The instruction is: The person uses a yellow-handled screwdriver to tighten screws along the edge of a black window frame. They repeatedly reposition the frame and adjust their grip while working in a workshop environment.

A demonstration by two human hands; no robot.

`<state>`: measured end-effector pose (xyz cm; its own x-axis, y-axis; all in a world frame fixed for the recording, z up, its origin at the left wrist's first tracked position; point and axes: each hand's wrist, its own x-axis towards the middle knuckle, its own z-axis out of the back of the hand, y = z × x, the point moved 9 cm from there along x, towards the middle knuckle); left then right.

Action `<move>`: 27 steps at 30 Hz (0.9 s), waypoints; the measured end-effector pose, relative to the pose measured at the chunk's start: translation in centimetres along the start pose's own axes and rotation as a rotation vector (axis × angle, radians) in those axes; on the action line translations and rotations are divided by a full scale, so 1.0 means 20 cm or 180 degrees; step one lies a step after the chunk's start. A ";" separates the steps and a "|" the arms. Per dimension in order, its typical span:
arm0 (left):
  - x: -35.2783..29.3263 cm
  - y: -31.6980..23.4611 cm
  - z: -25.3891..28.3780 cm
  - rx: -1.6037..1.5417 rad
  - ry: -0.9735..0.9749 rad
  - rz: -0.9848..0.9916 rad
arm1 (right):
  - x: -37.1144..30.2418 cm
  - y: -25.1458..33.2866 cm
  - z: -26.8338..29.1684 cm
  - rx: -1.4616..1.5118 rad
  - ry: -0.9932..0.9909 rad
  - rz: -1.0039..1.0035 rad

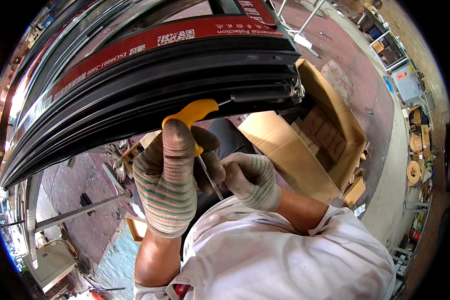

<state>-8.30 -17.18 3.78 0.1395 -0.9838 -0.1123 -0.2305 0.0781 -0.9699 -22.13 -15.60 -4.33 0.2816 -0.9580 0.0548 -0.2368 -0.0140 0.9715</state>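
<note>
My left hand (172,180), in a striped knit glove, is closed round a yellow-handled screwdriver (197,111) with a bent, pistol-like handle. Its thin metal shaft (211,179) slants down toward my right hand. The gloved fingers of my right hand (250,180) are pinched together beside the shaft; what they hold, if anything, is hidden. Just beyond both hands lies a long black frame profile (150,100) with ribbed sides. At its right end a dark cylinder (261,95) runs to a small metal bracket (297,91). The top of the yellow handle overlaps the profile's near side.
An open cardboard box (305,170) with smaller brown boxes inside stands right of my hands. More long profiles with red printed tape (135,45) lie beyond. A metal stand (80,212) is at lower left. Shelves and goods line the far right wall.
</note>
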 end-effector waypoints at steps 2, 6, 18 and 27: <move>0.00 0.00 0.01 0.0021 -0.0055 0.0029 | -0.02 0.02 -0.01 0.0000 0.0001 0.0008; -0.01 0.00 0.01 0.0039 -0.0207 -0.0022 | -0.03 0.26 -0.11 -0.0994 0.0508 0.0651; -0.01 -0.03 0.03 0.0019 -0.0545 0.0021 | -0.01 0.27 -0.25 0.0083 0.0542 -0.0643; -0.02 -0.02 0.06 0.0039 -0.0544 0.0014 | 0.03 0.34 -0.30 -0.0479 0.0785 -0.0139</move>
<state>-7.02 -16.70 3.93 0.3005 -0.9418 -0.1506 -0.2198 0.0853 -0.9718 -18.05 -14.49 3.69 0.5105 -0.8585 0.0488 -0.0842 0.0066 0.9964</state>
